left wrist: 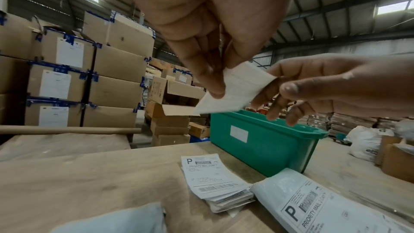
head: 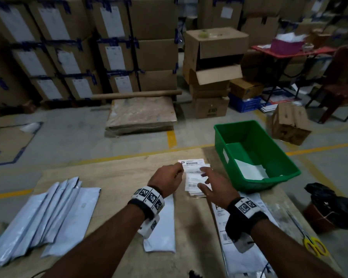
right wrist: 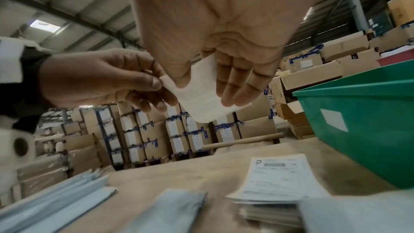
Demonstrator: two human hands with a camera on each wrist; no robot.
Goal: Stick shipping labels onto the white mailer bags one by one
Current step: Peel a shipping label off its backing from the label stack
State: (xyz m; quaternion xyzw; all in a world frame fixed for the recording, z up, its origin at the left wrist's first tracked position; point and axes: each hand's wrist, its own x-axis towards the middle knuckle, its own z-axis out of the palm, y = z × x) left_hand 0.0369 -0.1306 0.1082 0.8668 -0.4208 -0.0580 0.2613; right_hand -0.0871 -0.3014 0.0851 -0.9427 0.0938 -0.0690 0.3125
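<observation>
A shipping label [head: 193, 166] hangs printed side up above the stack of labels [head: 195, 189] on the wooden table [head: 119, 177]. My left hand [head: 179, 170] pinches the label's left edge between thumb and fingers. My right hand [head: 204, 175] holds its right side, thumb under and fingers over. In the left wrist view the label's blank underside [left wrist: 235, 88] shows above the stack [left wrist: 215, 178]. A plain white mailer bag [head: 163, 227] lies under my left wrist. A labelled mailer [head: 241, 253] lies under my right wrist.
A pile of blank mailers [head: 48, 217] is spread at the table's left. A green bin [head: 235, 123] with papers inside stands at the back right. Yellow scissors [head: 315, 245] lie near the right edge, beside a black-bagged bucket [head: 333, 205]. Cardboard boxes fill the floor behind.
</observation>
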